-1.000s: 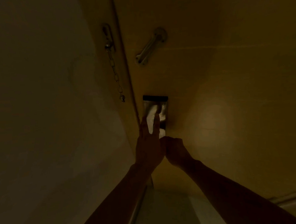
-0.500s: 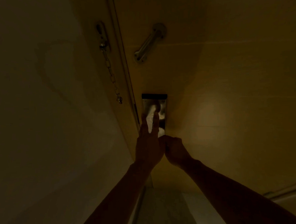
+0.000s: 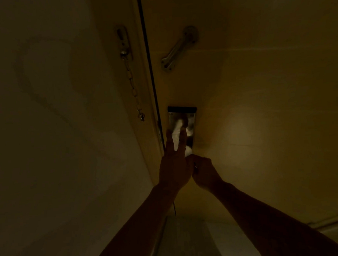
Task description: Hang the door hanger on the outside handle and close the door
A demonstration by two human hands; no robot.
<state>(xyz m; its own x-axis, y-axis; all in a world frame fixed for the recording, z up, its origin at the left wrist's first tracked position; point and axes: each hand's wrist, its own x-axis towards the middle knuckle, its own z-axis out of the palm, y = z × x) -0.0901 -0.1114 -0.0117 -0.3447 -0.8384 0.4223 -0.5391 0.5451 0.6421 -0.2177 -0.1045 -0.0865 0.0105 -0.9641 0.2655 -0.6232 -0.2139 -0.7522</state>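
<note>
Low in the frame, two bare forearms reaching up to the centre. Right hand point(image 3: 204, 172) curled shut, apparently on the door's handle, itself hidden in the dark under the fist. Left hand point(image 3: 175, 162) spread flat, fingers point(image 3: 182, 139) extended over the shiny rectangular metal lock plate point(image 3: 191, 124), gripping nothing. Above, in the upper centre, a hanging metal security chain point(image 3: 132, 84) and its slanted metal guard bar point(image 3: 176, 50). Door hanger nowhere visible, presumably outside. Best to pull steadily until latched, keeping fingertips clear of the dark seam beside the yellowish wooden door point(image 3: 261, 103).
</note>
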